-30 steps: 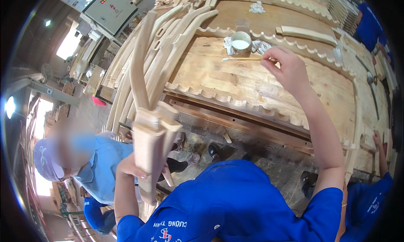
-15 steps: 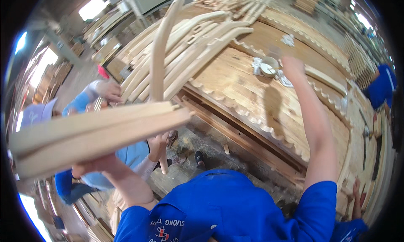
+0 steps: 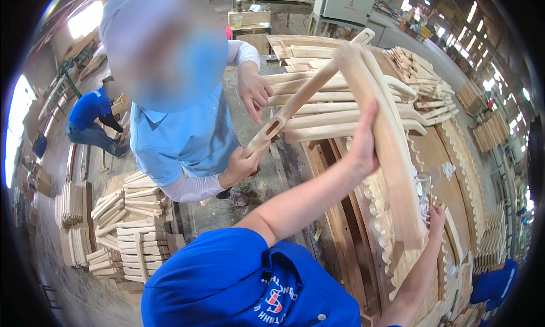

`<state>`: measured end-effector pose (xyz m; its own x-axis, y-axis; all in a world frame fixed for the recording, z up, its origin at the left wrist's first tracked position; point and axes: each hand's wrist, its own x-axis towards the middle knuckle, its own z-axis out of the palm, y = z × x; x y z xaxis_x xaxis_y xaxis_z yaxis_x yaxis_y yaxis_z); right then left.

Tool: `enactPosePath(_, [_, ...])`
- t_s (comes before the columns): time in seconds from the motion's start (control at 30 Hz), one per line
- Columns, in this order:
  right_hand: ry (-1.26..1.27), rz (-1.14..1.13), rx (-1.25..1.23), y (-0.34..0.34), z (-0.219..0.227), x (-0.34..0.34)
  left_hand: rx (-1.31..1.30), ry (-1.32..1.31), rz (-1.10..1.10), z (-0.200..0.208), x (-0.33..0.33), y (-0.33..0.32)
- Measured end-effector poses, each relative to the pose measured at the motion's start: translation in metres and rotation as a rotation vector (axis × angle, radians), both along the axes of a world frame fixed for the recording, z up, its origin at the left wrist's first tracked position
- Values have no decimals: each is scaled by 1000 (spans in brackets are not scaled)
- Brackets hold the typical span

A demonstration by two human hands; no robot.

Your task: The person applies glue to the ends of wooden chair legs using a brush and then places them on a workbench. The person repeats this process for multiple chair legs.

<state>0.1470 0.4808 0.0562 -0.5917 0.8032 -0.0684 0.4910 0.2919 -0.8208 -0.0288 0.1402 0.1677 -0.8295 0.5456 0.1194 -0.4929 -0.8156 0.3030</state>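
My left hand (image 3: 364, 142) is wrapped round a pair of long, pale, slightly curved wooden pieces (image 3: 386, 151), raised and tilted over the workbench (image 3: 374, 190). Beyond them my right hand (image 3: 436, 218) is low over the bench, fingers closed, beside a crumpled white cloth (image 3: 423, 205). What its fingers hold is too small to make out. The cup by the cloth is mostly hidden behind the wood. Facing me, a co-worker in light blue grips a curved wooden bar with a slot (image 3: 275, 127), whose far end reaches up near my pieces; their other hand points toward it.
Several curved wooden parts (image 3: 323, 110) lie stacked at the bench's far end. Scallop-edged panels (image 3: 462, 179) cover its top. More wooden parts (image 3: 136, 242) are piled on the floor at left. Another person in blue (image 3: 91, 114) bends over farther back, and a blue sleeve (image 3: 494, 284) shows at right.
The view has swung left, bringing the co-worker into full sight. The wooden pieces in my left hand have turned from nearly level to steep. My right hand stays near the cloth and cup.
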Motion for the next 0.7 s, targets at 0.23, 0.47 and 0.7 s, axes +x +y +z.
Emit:
enactPosePath(0.23, [60,13,-3,-6,15,16,30,-231,-278,-49,-9,48])
enactPosePath(0.47, [34,53,77,-14,22,11,27,-452,-388,-56,-21,58])
enactPosePath(0.7, [58,35,385,26,-20,31,-134,-327,-402,-54,-34,83])
